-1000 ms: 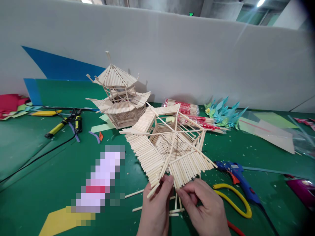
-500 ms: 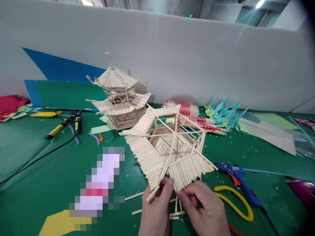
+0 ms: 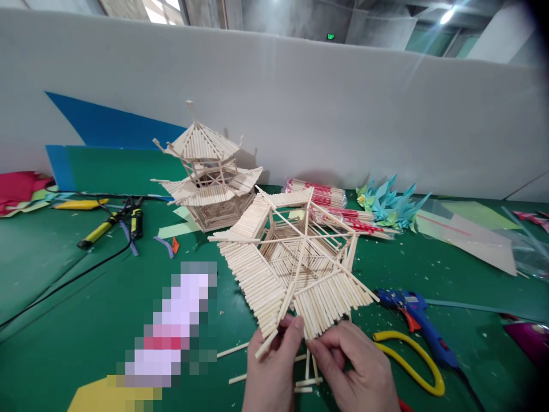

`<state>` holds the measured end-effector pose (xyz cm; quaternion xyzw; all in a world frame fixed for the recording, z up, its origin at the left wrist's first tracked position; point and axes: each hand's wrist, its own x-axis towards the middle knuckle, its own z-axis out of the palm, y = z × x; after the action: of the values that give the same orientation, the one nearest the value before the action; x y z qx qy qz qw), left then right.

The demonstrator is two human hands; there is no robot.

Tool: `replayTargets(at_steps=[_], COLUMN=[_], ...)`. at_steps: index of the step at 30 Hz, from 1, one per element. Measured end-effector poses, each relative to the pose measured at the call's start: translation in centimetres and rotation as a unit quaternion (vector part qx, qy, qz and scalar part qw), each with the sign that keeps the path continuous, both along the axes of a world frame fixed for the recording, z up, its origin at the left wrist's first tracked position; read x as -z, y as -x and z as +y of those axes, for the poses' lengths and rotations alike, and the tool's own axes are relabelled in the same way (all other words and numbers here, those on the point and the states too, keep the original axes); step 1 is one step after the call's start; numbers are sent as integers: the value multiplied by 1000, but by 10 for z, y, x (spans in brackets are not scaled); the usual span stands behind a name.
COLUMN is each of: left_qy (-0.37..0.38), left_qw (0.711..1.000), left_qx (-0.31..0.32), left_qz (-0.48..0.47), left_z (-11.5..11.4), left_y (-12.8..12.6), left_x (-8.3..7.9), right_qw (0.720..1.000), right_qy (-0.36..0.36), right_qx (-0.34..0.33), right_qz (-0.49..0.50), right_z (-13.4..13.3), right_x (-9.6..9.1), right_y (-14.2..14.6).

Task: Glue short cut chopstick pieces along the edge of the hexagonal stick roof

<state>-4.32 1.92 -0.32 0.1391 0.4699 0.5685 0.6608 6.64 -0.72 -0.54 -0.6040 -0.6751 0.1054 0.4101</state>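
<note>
A half-roofed pavilion model [image 3: 253,280] made of thin wooden sticks stands before me. Its left and front roof panels are covered with side-by-side sticks, while bare ribs meet at the middle. At the near corner of the roof, my left hand [image 3: 274,360] is closed, thumb and fingers pinching beside the protruding corner rib [image 3: 266,344]. My right hand [image 3: 358,363] is closed too, its thumb and forefinger pinched at the lower end of a stick [image 3: 315,323] in the front panel. The fingertips partly hide what they grip. Several loose sticks [image 3: 234,350] lie on the table below.
A finished stick pagoda [image 3: 210,189] stands behind left. To the right are a blue glue gun [image 3: 422,323] and yellow-handled tool [image 3: 431,377]. Wrapped stick bundles [image 3: 343,214], blue folded-paper pieces [image 3: 392,203] and pliers [image 3: 103,229] lie farther back. A pale partition [image 3: 300,103] borders the table.
The view has tilted slightly, so everything sits a little lower in the picture. Both hands keep the same pinch at the near roof corner; the model has not visibly moved.
</note>
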Motion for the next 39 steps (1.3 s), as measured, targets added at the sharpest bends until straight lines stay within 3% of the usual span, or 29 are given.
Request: replayTargets(at_steps=[11, 29, 39], left_qy=[-7, -4, -3], left_qw=[999, 1000, 1000], left_qx=[25, -21, -4], left_qz=[-44, 13, -29], left_z=[1, 1, 0], left_y=[-2, -2, -5], left_x=[-12, -3, -19], right_qw=[1000, 1000, 1000], right_qy=[5, -2, 11], right_qx=[3, 1, -8], right_qz=[10, -6, -2], right_z=[-1, 1, -1], right_x=[-1, -1, -3], right_y=[1, 1, -4])
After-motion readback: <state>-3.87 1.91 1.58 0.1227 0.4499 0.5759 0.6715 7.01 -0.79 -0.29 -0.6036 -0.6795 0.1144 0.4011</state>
